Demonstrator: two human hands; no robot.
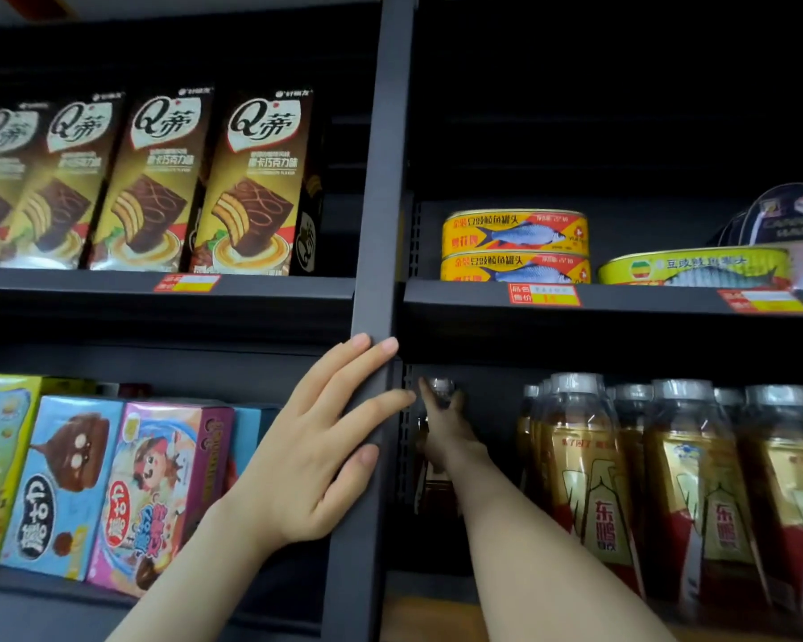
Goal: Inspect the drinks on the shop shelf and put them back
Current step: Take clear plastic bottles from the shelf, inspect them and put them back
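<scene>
Fingers of the right hand (443, 421) were clamped round the top of a drink bottle (442, 387), deep in the back left corner of the lower shelf (430, 611). Left hand (316, 449) lay flat on the upright post (376, 178), fingers straight, slightly spread. More bottles (589, 479) stood further right on that shelf

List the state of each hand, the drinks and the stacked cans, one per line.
Left hand, open, fingers flat on the shelf post.
Right hand, gripping the leftmost bottle at its cap.
Leftmost bottle, upright, capped.
Other drink bottles, upright, capped, in rows.
Fish cans, two stacked.
</scene>
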